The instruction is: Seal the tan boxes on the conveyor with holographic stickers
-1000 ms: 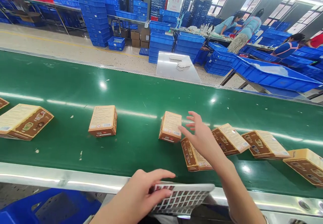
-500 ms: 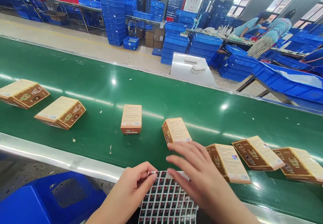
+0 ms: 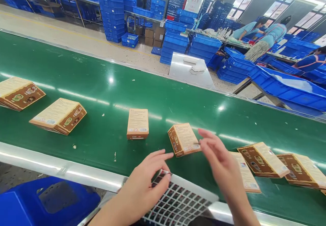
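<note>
My left hand [image 3: 150, 182] pinches the top corner of a sticker sheet [image 3: 182, 199] with rows of small dark squares; the sheet tilts at the near edge of the green belt. My right hand [image 3: 221, 158] is off the sheet, its fingertips at the right side of a brown and cream box [image 3: 185, 138]. Whether a small sticker is between those fingers is too blurred to tell. Another box [image 3: 138, 123] sits to the left of that one. Further right a box [image 3: 246, 173] lies partly behind my right wrist.
Two boxes lie at the left on the green belt [image 3: 84, 70], including one box [image 3: 61, 114]. More boxes [image 3: 263, 159] lie at the right. A blue bin [image 3: 22, 205] stands at lower left. Beyond the belt are a metal table [image 3: 191, 70], stacked blue crates [image 3: 110, 12] and people.
My right hand has moved off the sheet, up and right to the nearby box. The sheet has tilted and shifted right with my left hand. The view has shifted slightly.
</note>
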Demonstrator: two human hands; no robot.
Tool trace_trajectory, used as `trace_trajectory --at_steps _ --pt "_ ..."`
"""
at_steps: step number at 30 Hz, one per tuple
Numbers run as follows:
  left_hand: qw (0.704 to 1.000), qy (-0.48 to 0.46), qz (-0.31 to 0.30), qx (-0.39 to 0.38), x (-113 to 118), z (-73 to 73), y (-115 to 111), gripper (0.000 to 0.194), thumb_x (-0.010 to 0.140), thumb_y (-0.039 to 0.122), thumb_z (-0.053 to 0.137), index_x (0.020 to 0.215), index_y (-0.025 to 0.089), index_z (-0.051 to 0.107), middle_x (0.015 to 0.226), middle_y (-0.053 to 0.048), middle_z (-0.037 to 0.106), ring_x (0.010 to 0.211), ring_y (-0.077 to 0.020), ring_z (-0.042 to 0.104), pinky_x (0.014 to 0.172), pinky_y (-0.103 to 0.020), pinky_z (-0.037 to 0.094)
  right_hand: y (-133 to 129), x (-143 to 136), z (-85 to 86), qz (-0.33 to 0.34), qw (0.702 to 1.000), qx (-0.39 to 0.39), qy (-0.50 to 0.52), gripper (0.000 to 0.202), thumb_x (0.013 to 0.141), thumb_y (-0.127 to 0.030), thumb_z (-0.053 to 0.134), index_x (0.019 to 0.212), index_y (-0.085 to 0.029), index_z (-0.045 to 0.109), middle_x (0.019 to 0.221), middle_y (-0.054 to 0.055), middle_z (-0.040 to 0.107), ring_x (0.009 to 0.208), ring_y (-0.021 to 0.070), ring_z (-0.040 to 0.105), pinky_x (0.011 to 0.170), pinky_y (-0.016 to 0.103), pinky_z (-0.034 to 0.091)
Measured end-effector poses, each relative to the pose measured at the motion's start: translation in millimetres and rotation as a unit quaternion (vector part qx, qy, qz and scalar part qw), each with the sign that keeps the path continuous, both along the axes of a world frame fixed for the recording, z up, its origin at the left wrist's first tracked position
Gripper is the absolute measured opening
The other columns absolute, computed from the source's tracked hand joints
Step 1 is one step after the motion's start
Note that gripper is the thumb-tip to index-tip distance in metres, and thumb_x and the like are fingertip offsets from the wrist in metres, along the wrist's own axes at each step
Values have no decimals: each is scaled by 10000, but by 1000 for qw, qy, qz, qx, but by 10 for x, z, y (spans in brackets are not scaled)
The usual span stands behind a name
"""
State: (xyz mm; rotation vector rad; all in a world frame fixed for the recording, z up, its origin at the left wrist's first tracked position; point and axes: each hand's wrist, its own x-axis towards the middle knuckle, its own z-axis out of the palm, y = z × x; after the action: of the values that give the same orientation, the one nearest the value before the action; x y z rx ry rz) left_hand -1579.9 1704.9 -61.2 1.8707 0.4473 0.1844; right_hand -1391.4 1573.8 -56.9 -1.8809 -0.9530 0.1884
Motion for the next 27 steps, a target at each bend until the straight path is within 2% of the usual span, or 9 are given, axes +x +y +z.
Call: trace_trajectory --at_steps 3,6,9,15,18,20,22,24,27 --pt "991 -65 -111 44 258 -18 -12 124 910 191 543 801 204 601 1530 -41 471 1516 -270 216 1206 -446 263 110 410 -175 -81 974 6 209 371 853 -542 657 1037 -222 687 1298 104 653 1119 289 647 972 466 498" --pt "981 -78 -175 43 462 -83 -38 114 887 147 560 789 195 594 1571 -56 404 1519 -250 207 1230 -429 243 154 583 -321 -80 949 20 305 512 767 -587 731 1092 -193 688 1213 112 700 1048 288 670 894 421 529" --pt "978 -77 -192 29 552 -132 -62 117 875 132 560 779 193 588 1592 -62 358 1513 -238 222 1211 -377 302 136 574 -370 -79 947 27 311 513 751 -580 752 1086 -196 697 1112 92 739 1018 274 672 843 374 533" --pt "977 -71 -202 15 626 -94 -89 130 873 129 552 769 187 605 1619 -56 272 1510 -234 230 1193 -342 319 84 570 -413 -94 976 7 199 399 766 -577 720 877 -198 661 1163 108 708 942 254 674 788 364 531" --pt "976 -80 -204 1 651 -71 -118 119 872 135 569 785 179 638 1590 -70 361 1465 -254 353 1136 -336 375 56 646 -401 -138 983 -17 117 435 770 -552 720 996 -199 602 1045 109 719 860 242 688 763 372 530" --pt "982 -55 -180 -25 632 -80 -142 126 892 191 581 814 182 680 1387 -88 620 1260 -253 594 970 -307 479 22 694 -335 -166 983 -35 75 535 767 -521 729 1147 -196 537 986 96 719 801 238 700 714 365 533" --pt "989 0 -134 -64 579 -114 -162 173 907 273 586 835 179 712 946 -56 780 865 -207 717 719 -265 491 -35 692 -221 -183 981 -60 14 556 817 -490 678 1246 -191 491 1017 106 717 789 241 707 679 362 528" --pt "990 43 -73 -114 504 -168 -171 225 895 340 607 830 160 726 653 -8 712 618 -155 633 586 -241 413 -118 603 -86 -166 980 -86 -73 436 896 -461 585 1242 -202 530 1113 123 704 898 259 704 711 373 528" --pt "977 49 0 -209 397 -237 -159 256 845 373 666 814 127 731 672 -14 693 607 -131 569 582 -225 383 -246 295 73 -33 980 -100 -169 262 956 -422 546 1142 -252 620 1139 72 709 1025 248 675 802 365 531"
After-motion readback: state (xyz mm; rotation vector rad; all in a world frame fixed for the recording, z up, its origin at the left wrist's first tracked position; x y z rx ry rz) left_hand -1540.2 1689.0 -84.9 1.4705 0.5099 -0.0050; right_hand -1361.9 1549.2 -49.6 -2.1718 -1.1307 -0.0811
